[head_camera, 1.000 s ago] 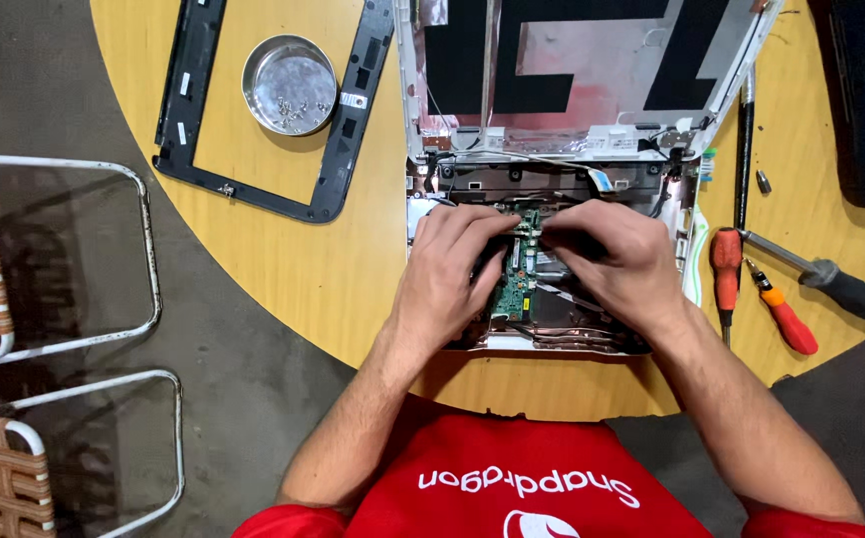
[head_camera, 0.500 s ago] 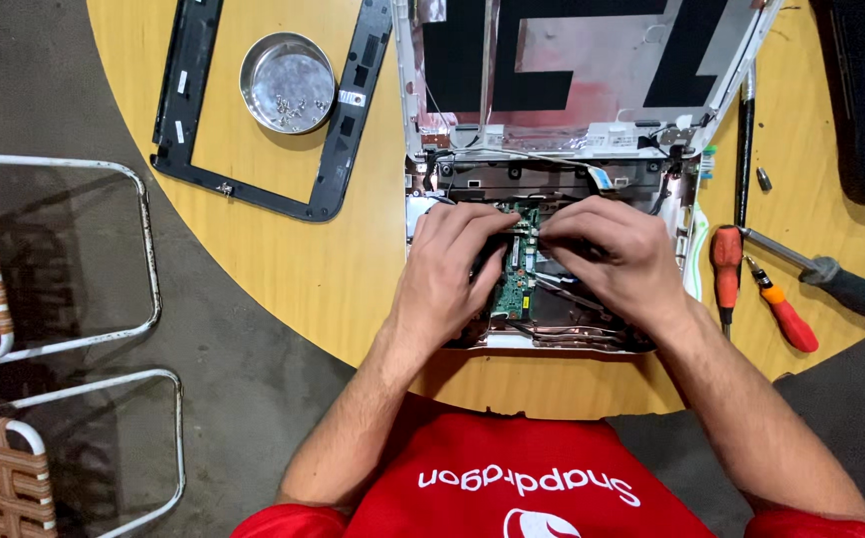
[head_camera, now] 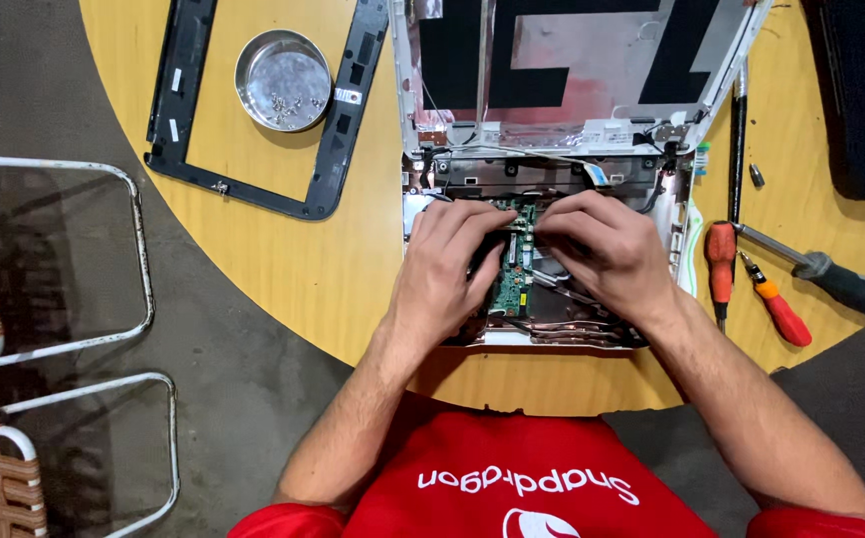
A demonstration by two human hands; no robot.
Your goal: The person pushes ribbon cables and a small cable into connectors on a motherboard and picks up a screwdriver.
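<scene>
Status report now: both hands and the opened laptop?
Left hand, right hand both on green circuit board inside opened laptop. Grip unclear. Screwdrivers lie aside.

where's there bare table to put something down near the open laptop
Bare wood lies left of the laptop base, between it and the black bezel frame, down to the table edge. The right side is crowded with screwdrivers. Both hands cover the board.
</scene>
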